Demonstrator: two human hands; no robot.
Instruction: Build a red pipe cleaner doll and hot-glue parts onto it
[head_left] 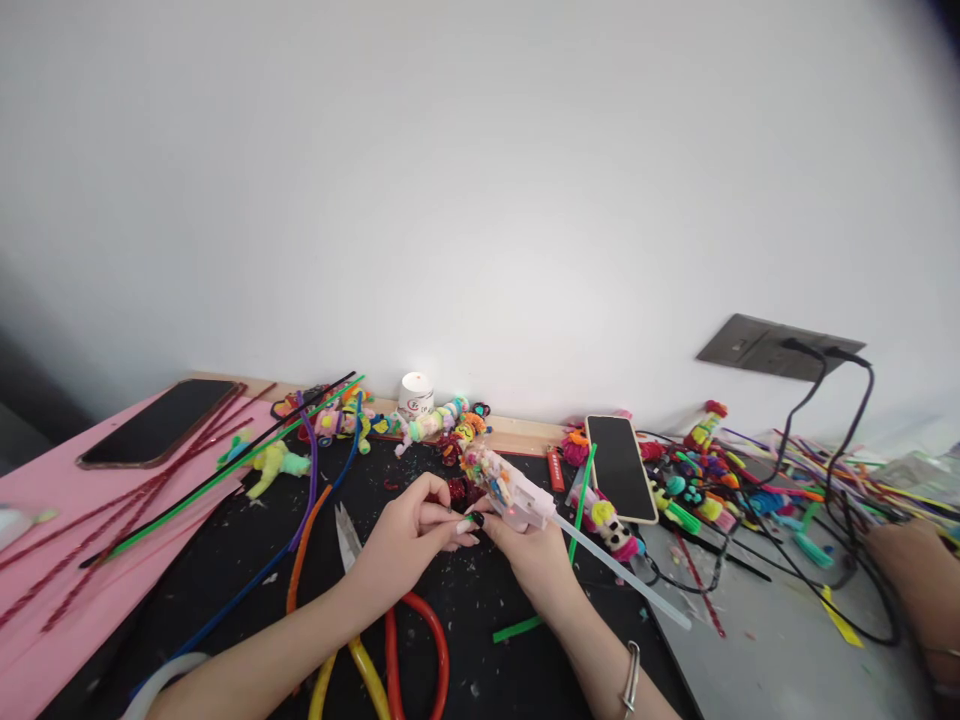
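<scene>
Between my two hands is a small black and green fuzzy piece point(476, 519), seemingly pipe cleaner. My left hand point(401, 535) pinches its left end with thumb and fingertips. My right hand point(529, 560) closes round the lower part of a pale pink glue gun point(517, 495), decorated with colourful bits; its handle is hidden by the hand. A long translucent glue stick point(622, 570) juts from the gun's back. Dark red glittery material point(457, 490) lies just behind my fingers. Large scissors point(347, 540) with red and yellow handles lie partly open beside and below my left forearm.
Pink sheets point(45, 500) with pipe cleaners point(150, 490) and a phone point(161, 425) lie left. Pipe-cleaner figures point(352, 415), a paper cup point(416, 393), a red lighter point(554, 470) and another phone point(621, 468) line the back. Cables point(844, 480) and another person's hand point(911, 565) are right.
</scene>
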